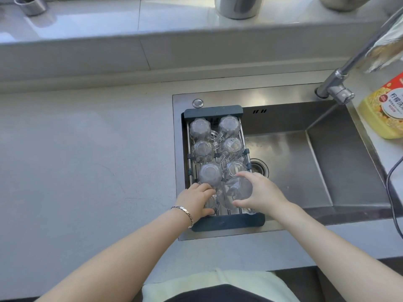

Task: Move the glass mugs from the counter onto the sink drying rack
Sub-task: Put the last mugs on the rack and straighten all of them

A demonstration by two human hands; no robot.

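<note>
A dark-framed drying rack (pixel 229 223) spans the left side of the steel sink (pixel 349 171). Several clear glass mugs stand upside down on it in two columns, among them a far-left mug (pixel 199 128) and a mid-left mug (pixel 210 174). My right hand (pixel 260 192) grips an inverted glass mug (pixel 236 191) at the rack's near right. My left hand (pixel 197 200) rests at the near left of the rack, fingers around another glass mug (pixel 211 202) that is mostly hidden. The grey counter (pixel 87 160) to the left holds no mugs.
A steel faucet (pixel 340 83) arches in from the upper right. A yellow dish-soap bottle (pixel 383 110) stands on the right counter, with a black cable (pixel 392 192) hanging beside it. Metal containers (pixel 238 6) sit on the ledge behind. The drain (pixel 259 168) lies right of the rack.
</note>
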